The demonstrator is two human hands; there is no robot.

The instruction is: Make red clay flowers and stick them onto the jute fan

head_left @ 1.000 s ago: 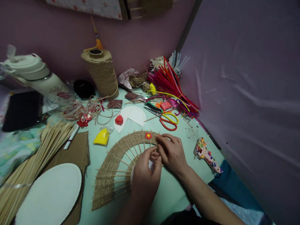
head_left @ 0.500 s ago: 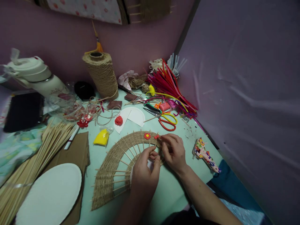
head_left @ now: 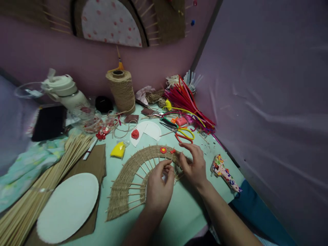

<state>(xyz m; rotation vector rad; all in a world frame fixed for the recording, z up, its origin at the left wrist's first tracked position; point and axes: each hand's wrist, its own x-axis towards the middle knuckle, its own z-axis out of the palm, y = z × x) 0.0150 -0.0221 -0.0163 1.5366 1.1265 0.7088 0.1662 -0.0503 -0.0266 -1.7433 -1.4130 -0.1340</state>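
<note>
A woven twine fan point(head_left: 120, 182) with thin wooden ribs lies on the table under my hands. On its upper band sit a red flower with a yellow centre point(head_left: 163, 150) and, to the right, small red pieces point(head_left: 173, 151). My left hand point(head_left: 159, 186) is over the fan's inner edge, thumb and fingers curled together in a pinch; anything between them is too small to make out. Just right of the red pieces, my right hand point(head_left: 195, 164) is above the band with thumb and index finger apart, holding nothing visible. Part of the fan's right side is hidden beneath it.
Beyond the fan lie a red clay lump point(head_left: 135, 134) on white card, a yellow clay packet point(head_left: 118, 149) and scissors point(head_left: 185, 134). A twine spool point(head_left: 121, 92) stands behind. Sticks point(head_left: 55, 167) and a white oval plate point(head_left: 68, 208) are left; a floral-patterned object point(head_left: 225, 172) lies right.
My right hand's fingers have lifted off the small red pieces and spread apart. My left hand keeps its pinch. The view has tilted up, showing more of the wall.
</note>
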